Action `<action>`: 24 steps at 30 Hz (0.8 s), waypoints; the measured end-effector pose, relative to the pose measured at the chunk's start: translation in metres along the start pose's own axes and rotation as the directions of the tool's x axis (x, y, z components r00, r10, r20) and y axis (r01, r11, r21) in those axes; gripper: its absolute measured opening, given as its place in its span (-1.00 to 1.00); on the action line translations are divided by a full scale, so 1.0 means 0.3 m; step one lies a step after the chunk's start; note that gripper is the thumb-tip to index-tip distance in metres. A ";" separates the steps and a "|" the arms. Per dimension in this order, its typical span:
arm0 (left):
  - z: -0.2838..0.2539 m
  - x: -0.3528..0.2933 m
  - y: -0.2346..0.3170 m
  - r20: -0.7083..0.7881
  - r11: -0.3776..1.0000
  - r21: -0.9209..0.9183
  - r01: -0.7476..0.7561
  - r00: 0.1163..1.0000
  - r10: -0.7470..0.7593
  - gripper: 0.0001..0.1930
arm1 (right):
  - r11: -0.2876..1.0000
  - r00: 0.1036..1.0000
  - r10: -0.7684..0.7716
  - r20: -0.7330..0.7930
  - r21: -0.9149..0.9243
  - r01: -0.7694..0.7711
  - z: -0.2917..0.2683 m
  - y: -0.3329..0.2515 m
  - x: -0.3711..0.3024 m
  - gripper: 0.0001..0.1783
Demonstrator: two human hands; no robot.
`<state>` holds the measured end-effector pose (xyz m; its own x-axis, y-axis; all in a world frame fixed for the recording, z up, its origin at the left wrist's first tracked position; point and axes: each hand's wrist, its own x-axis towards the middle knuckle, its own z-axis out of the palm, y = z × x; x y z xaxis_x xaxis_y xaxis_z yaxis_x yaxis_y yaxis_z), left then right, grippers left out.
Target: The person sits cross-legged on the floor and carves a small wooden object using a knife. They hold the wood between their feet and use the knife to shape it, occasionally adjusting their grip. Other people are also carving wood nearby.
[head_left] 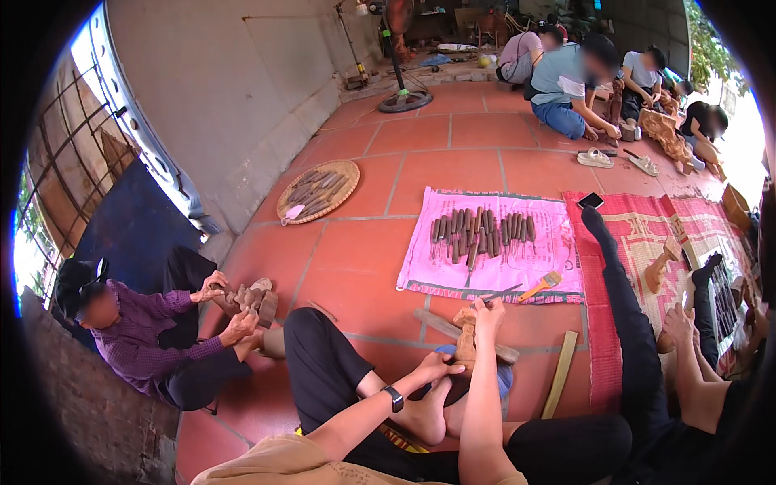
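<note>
A small carved wooden figure stands upright between my bent legs, above my bare feet. My left hand is closed around its lower part, with the fingers at its base. At the figure's top my right hand grips a slim dark carving tool, whose long end sticks out to the right; its other end is hidden by the fingers and the figure. A flat wooden stick and a short block lie behind and beside the figure.
Ahead, a pink cloth carries several wooden-handled carving tools and a flat brush. A wooden slat lies right. A woven tray holds more tools. People sit carving at left and right; others work farther back.
</note>
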<state>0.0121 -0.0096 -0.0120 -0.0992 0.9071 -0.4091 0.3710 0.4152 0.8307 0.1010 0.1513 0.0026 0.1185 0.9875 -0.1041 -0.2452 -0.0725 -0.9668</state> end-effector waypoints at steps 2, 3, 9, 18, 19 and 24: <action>0.016 0.002 -0.010 -0.043 1.000 0.015 -0.013 0.999 0.014 -0.49 | 0.999 0.998 0.050 0.041 0.016 -0.051 -0.005 -0.001 0.007 -0.89; 0.022 0.005 0.028 -0.032 0.998 0.045 0.038 0.999 -0.037 -0.50 | 0.998 0.996 0.065 0.055 0.010 -0.065 -0.024 -0.001 0.027 -0.88; 0.008 0.002 0.082 0.000 0.989 0.106 0.100 0.995 -0.101 -0.42 | 0.999 0.992 -0.040 0.118 0.034 0.036 -0.084 0.027 0.056 -0.88; 0.014 -0.042 0.010 -0.079 0.991 -0.061 -0.122 0.990 0.117 -0.19 | 0.984 0.964 0.033 0.265 -0.175 0.014 -0.142 -0.016 -0.014 -0.94; -0.005 -0.045 0.011 -0.051 0.992 -0.078 -0.104 0.994 0.100 -0.17 | 0.970 0.936 0.065 0.346 -0.243 0.023 -0.132 -0.027 -0.040 -0.94; -0.004 0.001 -0.005 -0.001 0.997 -0.059 -0.048 0.999 0.048 -0.09 | 0.673 0.826 0.253 0.504 -0.705 0.224 -0.081 -0.128 -0.137 -0.92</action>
<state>0.0105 -0.0099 -0.0129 -0.0819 0.9259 -0.3689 0.3197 0.3750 0.8702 0.1289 0.1100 0.0382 -0.4487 0.8680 -0.2126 0.5395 0.0734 -0.8388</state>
